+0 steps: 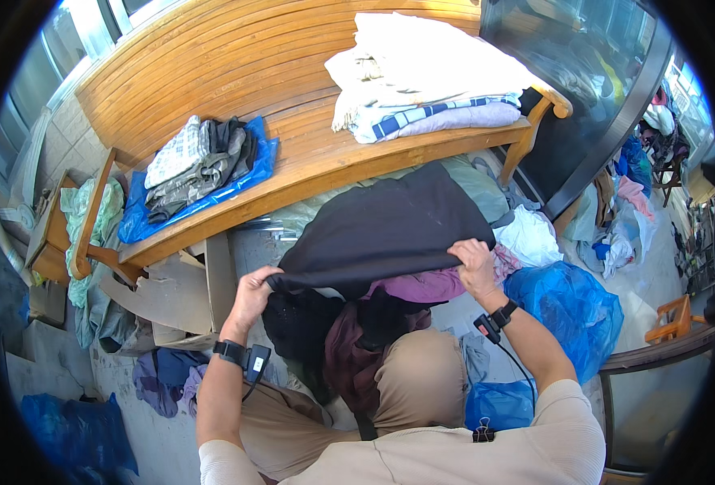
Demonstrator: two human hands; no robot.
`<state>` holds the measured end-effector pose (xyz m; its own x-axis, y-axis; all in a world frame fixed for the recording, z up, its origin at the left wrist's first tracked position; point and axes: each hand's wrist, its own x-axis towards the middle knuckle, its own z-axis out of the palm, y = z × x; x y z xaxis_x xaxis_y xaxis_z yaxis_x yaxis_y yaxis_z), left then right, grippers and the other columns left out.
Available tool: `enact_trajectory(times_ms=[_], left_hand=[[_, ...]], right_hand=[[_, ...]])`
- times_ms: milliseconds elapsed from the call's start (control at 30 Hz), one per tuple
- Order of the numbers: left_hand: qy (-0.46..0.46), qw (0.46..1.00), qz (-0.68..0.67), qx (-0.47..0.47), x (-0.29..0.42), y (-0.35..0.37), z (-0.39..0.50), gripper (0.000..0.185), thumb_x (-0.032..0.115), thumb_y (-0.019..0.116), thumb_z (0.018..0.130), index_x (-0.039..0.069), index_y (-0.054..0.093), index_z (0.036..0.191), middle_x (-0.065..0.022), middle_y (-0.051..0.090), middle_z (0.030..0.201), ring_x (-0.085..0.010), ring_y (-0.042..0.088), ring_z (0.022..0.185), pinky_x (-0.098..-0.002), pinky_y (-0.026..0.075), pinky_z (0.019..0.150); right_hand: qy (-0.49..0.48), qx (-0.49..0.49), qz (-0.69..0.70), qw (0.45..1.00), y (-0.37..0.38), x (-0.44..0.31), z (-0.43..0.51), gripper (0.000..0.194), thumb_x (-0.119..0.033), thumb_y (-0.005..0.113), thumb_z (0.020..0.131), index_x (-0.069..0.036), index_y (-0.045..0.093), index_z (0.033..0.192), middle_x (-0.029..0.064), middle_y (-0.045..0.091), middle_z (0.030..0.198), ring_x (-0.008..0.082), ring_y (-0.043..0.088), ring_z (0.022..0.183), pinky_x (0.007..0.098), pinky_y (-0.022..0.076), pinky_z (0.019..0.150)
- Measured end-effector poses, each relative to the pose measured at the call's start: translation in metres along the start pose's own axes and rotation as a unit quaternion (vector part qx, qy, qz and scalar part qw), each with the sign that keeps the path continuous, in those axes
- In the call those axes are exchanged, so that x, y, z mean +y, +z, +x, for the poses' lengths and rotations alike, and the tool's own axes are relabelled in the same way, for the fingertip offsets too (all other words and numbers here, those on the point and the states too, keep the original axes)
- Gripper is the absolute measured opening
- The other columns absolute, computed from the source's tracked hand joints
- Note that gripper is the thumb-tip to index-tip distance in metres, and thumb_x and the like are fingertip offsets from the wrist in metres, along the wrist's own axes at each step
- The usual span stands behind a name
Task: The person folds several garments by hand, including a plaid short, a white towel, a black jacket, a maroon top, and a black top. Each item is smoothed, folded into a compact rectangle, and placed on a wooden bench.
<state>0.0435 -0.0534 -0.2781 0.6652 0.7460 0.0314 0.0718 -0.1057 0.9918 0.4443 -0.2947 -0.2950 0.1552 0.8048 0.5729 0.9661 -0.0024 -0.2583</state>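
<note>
A dark black garment (387,224) is stretched out between my two hands, its near edge pulled fairly straight. My left hand (253,297) pinches the left corner of that edge, and my right hand (474,262) grips the right end. Which part of the garment I hold is not clear. Under it, close to my knees, lie black clothing (300,327), a maroon checked cloth (351,351) and a magenta cloth (418,286). The garment's far side spreads up to the front edge of a wooden bench (296,142).
On the bench rest folded clothes (203,160) on a blue plastic bag (130,209), and a stack of folded blankets (430,73). A torn cardboard box (215,285) stands at left. A full blue bag (566,315) sits at right, near white cloth (527,236).
</note>
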Motion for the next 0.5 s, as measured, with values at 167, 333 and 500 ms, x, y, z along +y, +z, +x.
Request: enact_trajectory(times_ms=[167, 333, 500], left_hand=[[-0.200, 0.849, 0.272, -0.406, -0.101, 0.038, -0.062, 0.035, 0.011, 0.065, 0.087, 0.009, 0.063, 0.121, -0.0134, 0.065, 0.118, -0.0239, 0.059, 0.110, -0.0337, 0.045, 0.097], [-0.216, 0.917, 0.294, -0.161, -0.156, 0.052, -0.052, 0.056, 0.024, 0.073, 0.082, 0.006, 0.053, 0.132, -0.0179, 0.056, 0.130, -0.0287, 0.056, 0.117, -0.0362, 0.044, 0.100], [-0.356, 0.889, 0.273, 0.092, -0.193, 0.072, -0.045, 0.079, 0.018, 0.078, 0.077, 0.000, 0.036, 0.142, -0.0217, 0.053, 0.132, -0.0322, 0.054, 0.119, -0.0380, 0.044, 0.100]], right_hand=[[0.173, -0.386, -0.031, 0.906, 0.057, 0.010, -0.145, 0.022, -0.008, 0.064, 0.069, -0.006, 0.070, 0.090, 0.0084, 0.068, 0.099, 0.0280, 0.062, 0.095, 0.0406, 0.0459, 0.078], [0.282, -0.261, 0.078, 0.920, 0.095, 0.046, -0.147, 0.030, -0.017, 0.070, 0.073, -0.004, 0.069, 0.099, 0.0134, 0.067, 0.105, 0.0327, 0.061, 0.101, 0.0424, 0.0481, 0.087], [0.405, -0.210, 0.058, 0.888, 0.146, 0.087, -0.122, 0.056, -0.021, 0.078, 0.069, -0.005, 0.062, 0.120, 0.0186, 0.062, 0.118, 0.0347, 0.059, 0.109, 0.0404, 0.0461, 0.095]])
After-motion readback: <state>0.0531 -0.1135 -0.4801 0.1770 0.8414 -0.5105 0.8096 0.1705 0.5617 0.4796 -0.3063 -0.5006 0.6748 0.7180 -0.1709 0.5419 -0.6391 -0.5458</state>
